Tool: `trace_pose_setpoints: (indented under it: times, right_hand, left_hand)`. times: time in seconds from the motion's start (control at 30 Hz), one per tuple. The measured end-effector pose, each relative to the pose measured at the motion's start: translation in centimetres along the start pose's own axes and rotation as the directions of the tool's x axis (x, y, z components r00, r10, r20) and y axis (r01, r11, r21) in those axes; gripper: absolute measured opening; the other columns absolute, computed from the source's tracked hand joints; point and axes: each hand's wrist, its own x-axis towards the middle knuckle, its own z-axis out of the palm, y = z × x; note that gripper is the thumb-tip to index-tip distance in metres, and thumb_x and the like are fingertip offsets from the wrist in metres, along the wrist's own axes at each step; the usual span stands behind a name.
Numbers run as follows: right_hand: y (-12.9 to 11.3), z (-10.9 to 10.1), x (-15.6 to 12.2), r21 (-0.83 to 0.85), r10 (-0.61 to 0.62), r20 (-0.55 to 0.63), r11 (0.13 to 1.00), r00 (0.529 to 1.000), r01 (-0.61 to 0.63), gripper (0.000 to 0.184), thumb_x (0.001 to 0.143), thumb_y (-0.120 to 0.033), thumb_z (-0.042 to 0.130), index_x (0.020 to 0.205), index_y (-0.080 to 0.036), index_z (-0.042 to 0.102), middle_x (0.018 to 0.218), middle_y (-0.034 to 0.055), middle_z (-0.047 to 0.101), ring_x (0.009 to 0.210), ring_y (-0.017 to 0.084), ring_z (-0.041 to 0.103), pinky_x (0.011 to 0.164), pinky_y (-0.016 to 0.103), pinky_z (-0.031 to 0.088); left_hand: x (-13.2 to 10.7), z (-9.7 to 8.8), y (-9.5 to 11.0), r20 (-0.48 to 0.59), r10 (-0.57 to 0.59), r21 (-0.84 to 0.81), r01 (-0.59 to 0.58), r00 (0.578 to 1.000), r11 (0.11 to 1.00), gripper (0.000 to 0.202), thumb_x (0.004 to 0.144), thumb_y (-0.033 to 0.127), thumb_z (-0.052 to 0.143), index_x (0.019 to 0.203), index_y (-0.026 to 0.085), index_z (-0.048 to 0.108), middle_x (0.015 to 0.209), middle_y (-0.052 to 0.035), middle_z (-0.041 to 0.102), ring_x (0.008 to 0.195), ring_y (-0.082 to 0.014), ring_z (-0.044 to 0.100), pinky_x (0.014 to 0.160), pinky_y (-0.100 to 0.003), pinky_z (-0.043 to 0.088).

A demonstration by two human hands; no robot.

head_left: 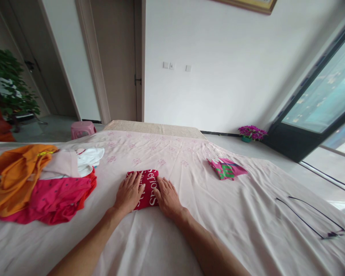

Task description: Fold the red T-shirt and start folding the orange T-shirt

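Observation:
A red folded garment with white lettering lies flat on the pale, flower-printed sheet in front of me. My left hand rests on its left side, fingers stretched out. Along the right edge lies my right hand, fingers extended and the thumb touching the cloth. Neither hand grips the fabric. Parts of the garment are hidden under the fingers, and I cannot tell exactly what kind of garment it is.
A loose pile of clothes in orange, pink, white and red lies to the left. On the right are a folded pink cloth and eyeglasses. Beyond the sheet stand a pink stool and potted purple flowers.

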Motion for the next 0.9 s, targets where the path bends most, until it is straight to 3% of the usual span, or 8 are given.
trace_pose_setpoints:
  times: [0.37,0.67,0.9]
  right_hand:
    - [0.8,0.5,0.2,0.052,-0.049,-0.026,0.997,0.998,0.051,0.059,0.097,-0.032,0.048,0.153,-0.018,0.033,0.148,0.0140,0.049,0.141,0.027,0.040,0.118,0.048,0.029]
    - [1.6,0.3,0.6,0.256,-0.147,-0.075,0.953,0.986,0.162,0.072,0.089,-0.028,0.057,0.154,-0.021,0.028,0.146,0.0124,0.051,0.130,0.026,0.051,0.110,0.045,0.041]
    - [1.7,0.3,0.5,0.326,-0.121,-0.076,0.935,0.990,0.139,0.074,0.086,-0.024,0.061,0.153,-0.025,0.032,0.147,0.0100,0.051,0.131,0.027,0.051,0.110,0.046,0.042]
  left_hand:
    - [-0.1,0.2,-0.1,-0.054,0.004,-0.018,-0.005,0.999,1.000,0.052,0.098,0.040,0.036,0.141,0.016,0.053,0.146,-0.0149,0.054,0.135,-0.0278,0.049,0.111,-0.046,0.040]
    - [-0.1,0.3,-0.2,-0.039,0.007,-0.039,-0.009,0.999,0.999,0.051,0.098,0.038,0.038,0.139,0.013,0.054,0.147,-0.0162,0.052,0.136,-0.0291,0.048,0.112,-0.047,0.039]
    - [-0.1,0.4,-0.2,-0.058,0.010,-0.048,-0.013,0.998,0.999,0.051,0.097,0.037,0.039,0.140,0.012,0.053,0.147,-0.0169,0.052,0.136,-0.0301,0.048,0.110,-0.049,0.042]
